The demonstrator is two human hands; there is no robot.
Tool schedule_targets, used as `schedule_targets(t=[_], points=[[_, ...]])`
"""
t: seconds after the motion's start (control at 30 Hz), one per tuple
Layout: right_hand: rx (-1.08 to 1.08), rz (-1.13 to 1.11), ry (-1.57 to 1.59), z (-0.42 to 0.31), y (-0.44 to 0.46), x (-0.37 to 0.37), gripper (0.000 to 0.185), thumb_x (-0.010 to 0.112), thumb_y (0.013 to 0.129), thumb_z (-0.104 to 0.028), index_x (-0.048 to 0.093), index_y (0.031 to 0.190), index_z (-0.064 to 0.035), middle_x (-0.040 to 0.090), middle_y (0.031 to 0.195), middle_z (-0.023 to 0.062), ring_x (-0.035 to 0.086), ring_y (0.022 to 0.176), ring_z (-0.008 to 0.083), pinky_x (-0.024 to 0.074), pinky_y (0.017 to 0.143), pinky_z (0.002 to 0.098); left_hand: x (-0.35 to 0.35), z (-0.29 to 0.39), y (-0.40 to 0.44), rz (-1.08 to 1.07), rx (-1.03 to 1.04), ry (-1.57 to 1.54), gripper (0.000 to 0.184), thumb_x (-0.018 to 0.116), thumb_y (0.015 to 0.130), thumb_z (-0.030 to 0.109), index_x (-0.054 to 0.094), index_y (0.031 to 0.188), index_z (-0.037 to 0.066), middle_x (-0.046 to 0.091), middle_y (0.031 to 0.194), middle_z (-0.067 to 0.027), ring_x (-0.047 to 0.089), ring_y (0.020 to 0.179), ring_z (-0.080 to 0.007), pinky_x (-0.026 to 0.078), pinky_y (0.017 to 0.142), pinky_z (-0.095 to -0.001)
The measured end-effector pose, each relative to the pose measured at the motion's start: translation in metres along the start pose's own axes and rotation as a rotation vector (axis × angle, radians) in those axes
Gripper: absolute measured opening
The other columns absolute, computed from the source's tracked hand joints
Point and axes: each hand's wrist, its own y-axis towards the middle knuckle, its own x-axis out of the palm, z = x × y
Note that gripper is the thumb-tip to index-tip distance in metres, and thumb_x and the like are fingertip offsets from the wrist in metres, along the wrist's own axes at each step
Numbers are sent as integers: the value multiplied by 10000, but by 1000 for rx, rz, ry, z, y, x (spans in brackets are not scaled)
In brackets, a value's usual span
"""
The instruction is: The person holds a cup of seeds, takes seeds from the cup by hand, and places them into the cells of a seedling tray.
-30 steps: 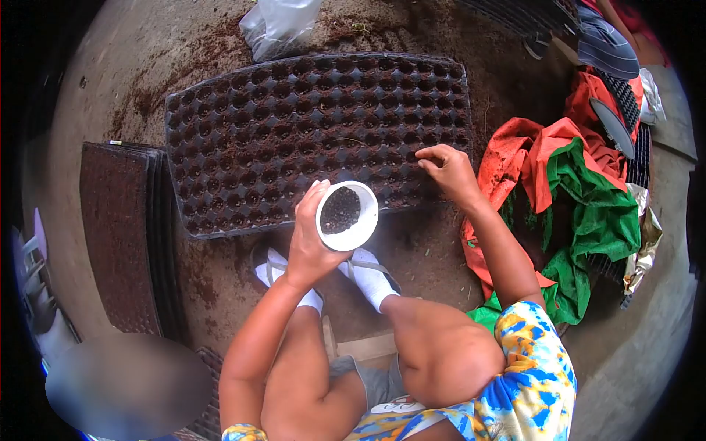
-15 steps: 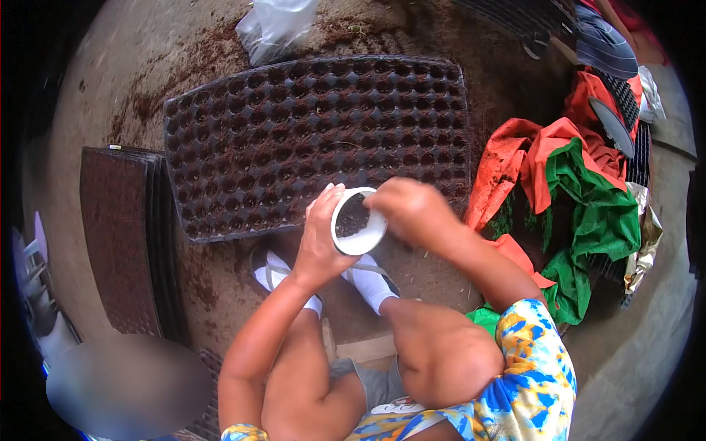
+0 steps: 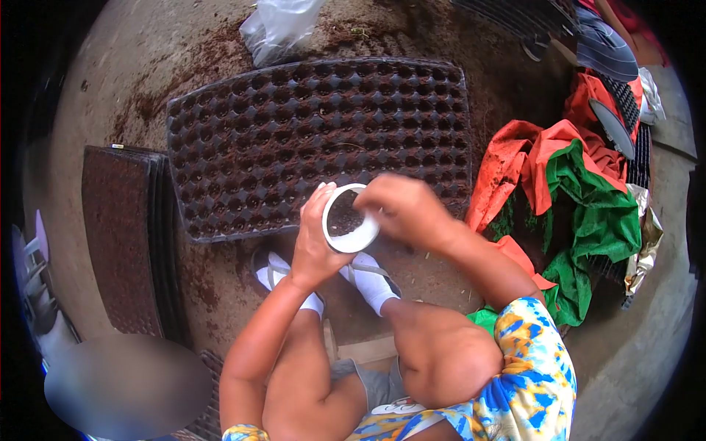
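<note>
My left hand [image 3: 315,239] is wrapped around a white cup [image 3: 362,239], tilted so that its mouth faces me. Small dark grains, probably seeds, lie inside it. At the cup's right rim is my right hand [image 3: 406,211], its fingers curled together and partly blurred by motion; whatever they pinch is hidden. Just beyond both hands, a black seedling tray [image 3: 294,143] lies on the ground. Its many round cells hold dark brown soil with a hollow in each.
A stack of soil-covered trays [image 3: 121,239] stands at the left. Orange cloth [image 3: 507,165] and green cloth [image 3: 607,228] lie heaped at the right. Behind the tray sits a clear plastic bag [image 3: 279,33]. Another person's leg [image 3: 607,51] shows at top right.
The cup and my left hand have shifted slightly left. My right hand has moved a little left with them, still at the rim. The view has shifted slightly.
</note>
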Motion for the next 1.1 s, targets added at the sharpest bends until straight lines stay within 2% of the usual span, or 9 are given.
schedule_targets(t=[0.1, 0.13, 0.2, 0.6, 0.7, 0.8, 0.93, 1.03, 1.1], points=[[177, 150, -179, 48, 4, -30, 104, 692, 780, -22, 679, 883, -29, 667, 849, 120, 663, 774, 251, 523, 687, 333, -9, -1, -3, 16, -49, -6, 991, 877, 575, 149, 305, 1376, 37, 412, 1390, -212, 398, 1314, -380, 316, 1106, -442], [260, 159, -250, 66, 3, -35, 95, 685, 768, -60, 687, 863, -50, 674, 860, 130, 663, 813, 297, 534, 733, 376, -10, -1, -3, 31, -49, -11, 976, 875, 573, 147, 318, 1365, 26, 422, 1380, -212, 400, 1307, -388, 316, 1101, -446], [324, 123, -288, 91, 0, -40, 115, 677, 776, -63, 704, 887, -55, 677, 875, 134, 663, 829, 298, 528, 762, 379, -11, -1, -3, 44, -53, -21, 963, 874, 569, 143, 332, 1355, 17, 434, 1369, -211, 401, 1302, -395, 317, 1097, -449], [411, 198, -209, 111, 21, -52, 188, 669, 788, -65, 708, 971, -43, 691, 962, 147, 670, 871, 299, 529, 781, 356, -6, 0, -5, 30, -49, -36, 951, 866, 577, 129, 338, 1360, 14, 442, 1357, -195, 400, 1307, -381, 322, 1100, -445], [351, 271, -309, 95, 19, -58, 145, 680, 792, -77, 709, 930, -44, 691, 921, 140, 672, 847, 291, 532, 758, 363, -5, 0, -4, 18, -38, -32, 960, 867, 583, 128, 323, 1367, 24, 431, 1368, -200, 399, 1310, -381, 318, 1105, -443], [133, 174, -209, 48, 10, -44, 138, 673, 761, -62, 701, 896, -55, 676, 881, 139, 666, 814, 286, 535, 726, 373, -4, 0, -1, -15, -12, -10, 981, 869, 591, 124, 291, 1379, 43, 412, 1385, -213, 394, 1319, -385, 314, 1111, -446], [-64, -308, -360, -6, 0, 10, 214, 627, 700, -74, 665, 904, -17, 651, 875, 179, 654, 788, 306, 545, 666, 380, 5, 4, 4, -28, 47, 7, 990, 867, 576, 113, 297, 1382, 43, 411, 1385, -206, 388, 1317, -398, 318, 1106, -464], [-166, -325, -497, -6, 2, 38, 220, 621, 706, -86, 644, 892, 31, 648, 899, 205, 663, 806, 306, 553, 670, 389, 7, 7, 5, -29, 70, -7, 1012, 870, 559, 111, 292, 1388, 49, 408, 1388, -204, 383, 1318, -404, 318, 1105, -468], [-179, -288, -446, -6, 3, 36, 224, 624, 704, -84, 638, 896, 32, 646, 905, 199, 664, 811, 306, 553, 673, 391, 4, 6, 4, -28, 54, -13, 1017, 874, 558, 115, 289, 1388, 52, 408, 1389, -204, 382, 1318, -406, 316, 1105, -470]])
